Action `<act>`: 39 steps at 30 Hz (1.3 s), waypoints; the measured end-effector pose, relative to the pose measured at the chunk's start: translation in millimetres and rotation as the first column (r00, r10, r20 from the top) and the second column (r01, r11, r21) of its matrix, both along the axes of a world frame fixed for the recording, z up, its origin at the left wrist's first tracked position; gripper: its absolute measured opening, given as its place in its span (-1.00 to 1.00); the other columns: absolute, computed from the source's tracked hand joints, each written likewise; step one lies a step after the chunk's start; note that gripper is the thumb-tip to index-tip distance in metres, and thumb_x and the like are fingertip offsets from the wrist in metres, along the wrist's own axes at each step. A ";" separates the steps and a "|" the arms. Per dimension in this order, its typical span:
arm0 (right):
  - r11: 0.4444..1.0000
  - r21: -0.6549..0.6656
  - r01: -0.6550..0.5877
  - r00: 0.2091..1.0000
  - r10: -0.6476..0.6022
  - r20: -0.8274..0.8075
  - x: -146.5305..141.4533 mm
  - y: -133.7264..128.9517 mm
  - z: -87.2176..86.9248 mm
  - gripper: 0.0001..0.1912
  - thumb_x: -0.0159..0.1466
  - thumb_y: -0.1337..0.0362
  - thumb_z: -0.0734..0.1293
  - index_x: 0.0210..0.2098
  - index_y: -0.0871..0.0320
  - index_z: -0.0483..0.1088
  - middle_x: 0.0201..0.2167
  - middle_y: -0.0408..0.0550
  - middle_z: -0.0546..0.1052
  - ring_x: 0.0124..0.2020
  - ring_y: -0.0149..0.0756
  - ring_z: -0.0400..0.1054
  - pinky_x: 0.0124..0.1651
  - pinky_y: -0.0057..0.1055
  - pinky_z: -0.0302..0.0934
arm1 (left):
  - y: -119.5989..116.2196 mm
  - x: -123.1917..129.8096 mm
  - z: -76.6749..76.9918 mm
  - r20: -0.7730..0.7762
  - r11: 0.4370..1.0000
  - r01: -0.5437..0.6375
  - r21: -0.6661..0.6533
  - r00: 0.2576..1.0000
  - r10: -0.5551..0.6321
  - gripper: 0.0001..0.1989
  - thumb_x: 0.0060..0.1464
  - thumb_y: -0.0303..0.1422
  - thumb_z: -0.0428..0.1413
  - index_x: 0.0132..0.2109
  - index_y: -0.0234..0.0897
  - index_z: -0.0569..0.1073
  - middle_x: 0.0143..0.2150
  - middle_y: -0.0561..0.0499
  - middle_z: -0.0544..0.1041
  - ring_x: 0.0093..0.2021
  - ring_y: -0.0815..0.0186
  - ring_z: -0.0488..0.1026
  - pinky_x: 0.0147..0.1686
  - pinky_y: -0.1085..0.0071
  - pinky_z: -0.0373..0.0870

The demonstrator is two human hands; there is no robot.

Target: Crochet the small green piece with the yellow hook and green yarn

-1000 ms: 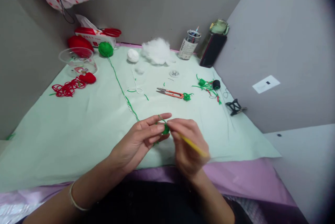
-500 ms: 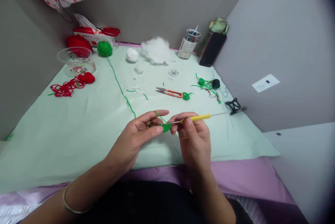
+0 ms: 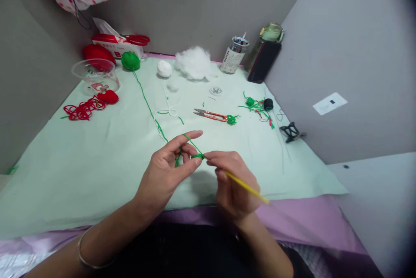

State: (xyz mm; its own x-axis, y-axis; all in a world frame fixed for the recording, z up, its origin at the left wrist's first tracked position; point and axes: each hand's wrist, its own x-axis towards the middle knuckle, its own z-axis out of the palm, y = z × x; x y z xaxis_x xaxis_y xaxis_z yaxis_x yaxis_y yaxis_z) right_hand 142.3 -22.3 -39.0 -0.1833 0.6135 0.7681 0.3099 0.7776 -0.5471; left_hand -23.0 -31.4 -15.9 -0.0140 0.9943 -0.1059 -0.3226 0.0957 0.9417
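Note:
My left hand (image 3: 170, 161) pinches a small green crochet piece (image 3: 197, 156) between thumb and fingers, its index finger raised with green yarn (image 3: 194, 143) looped over it. In my right hand (image 3: 235, 178) is a crochet hook with a yellow handle (image 3: 247, 186), slanting down to the right and slightly blurred. The hook's tip meets the right end of the green piece; its exact place in the stitches cannot be made out. From my left hand the yarn runs back across the cloth to a green yarn ball (image 3: 130, 60).
Thread snips (image 3: 211, 115) lie beyond my hands. White stuffing (image 3: 195, 63), a white yarn ball (image 3: 164, 69) and a can of pens (image 3: 234, 55) stand at the back. Left are a clear plastic cup (image 3: 97, 78) and red yarn (image 3: 84, 108); right, green scraps (image 3: 255, 104) and a black clip (image 3: 291, 132).
My right hand has turned and dropped slightly, swinging the hook's handle from pointing right and up to pointing right and down. The green piece has tilted flatter, and my left index finger has shifted left.

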 end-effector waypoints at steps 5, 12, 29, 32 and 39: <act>0.985 0.106 0.135 0.988 -0.142 0.067 -3.9 2.4 -7.3 -0.65 0.43 0.48 0.36 0.09 -0.01 0.59 -0.07 0.02 0.64 -0.08 -0.17 0.58 -0.12 -0.25 0.53 | 3.7 1.3 2.0 0.352 0.955 0.179 -0.235 0.932 -0.088 -0.54 0.08 -0.31 0.47 0.14 -0.17 0.70 -0.47 0.19 0.40 -0.50 0.52 0.16 -0.15 0.47 0.40; 0.922 -0.323 -0.214 0.903 0.061 -0.425 -5.0 12.6 8.1 -0.80 0.51 0.30 0.32 -0.11 0.03 0.62 -0.26 -0.07 0.64 -0.30 -0.29 0.52 -0.27 -0.31 0.45 | 5.8 -3.8 7.6 0.323 0.970 0.162 -0.179 0.941 -0.097 -0.60 0.06 -0.36 0.46 0.08 -0.14 0.73 -0.35 0.12 0.53 -0.45 0.50 0.25 -0.06 0.43 0.42; 0.851 -0.429 -0.303 0.850 0.039 -0.525 -1.5 11.1 6.1 -0.83 0.49 0.26 0.37 -0.12 -0.02 0.66 -0.28 -0.13 0.62 -0.36 -0.37 0.48 -0.26 -0.37 0.40 | 8.1 -2.3 6.5 0.314 0.972 0.150 -0.180 0.946 -0.088 -0.66 0.06 -0.36 0.46 0.02 -0.15 0.74 -0.36 0.11 0.54 -0.42 0.45 0.31 -0.12 0.44 0.39; 0.813 -0.488 -0.317 0.854 0.020 -0.520 -4.0 12.6 4.0 -0.86 0.45 0.22 0.42 -0.14 0.01 0.67 -0.27 -0.10 0.65 -0.32 -0.36 0.49 -0.23 -0.38 0.41 | 4.9 0.2 5.5 0.203 0.983 0.122 -0.136 0.975 -0.093 -0.67 0.11 -0.32 0.44 0.05 -0.09 0.74 -0.22 0.02 0.65 -0.18 0.30 0.46 -0.17 0.43 0.33; 0.746 -0.501 -0.439 0.760 0.011 -0.650 -1.9 18.0 6.8 -0.80 0.44 0.15 0.42 -0.23 0.11 0.61 -0.35 -0.09 0.66 -0.47 -0.39 0.47 -0.35 -0.40 0.45 | 2.3 -3.6 6.6 0.116 0.987 0.107 -0.117 0.989 -0.093 -0.74 0.12 -0.30 0.42 -0.02 -0.05 0.76 -0.22 0.03 0.55 -0.10 0.26 0.41 -0.04 0.40 0.34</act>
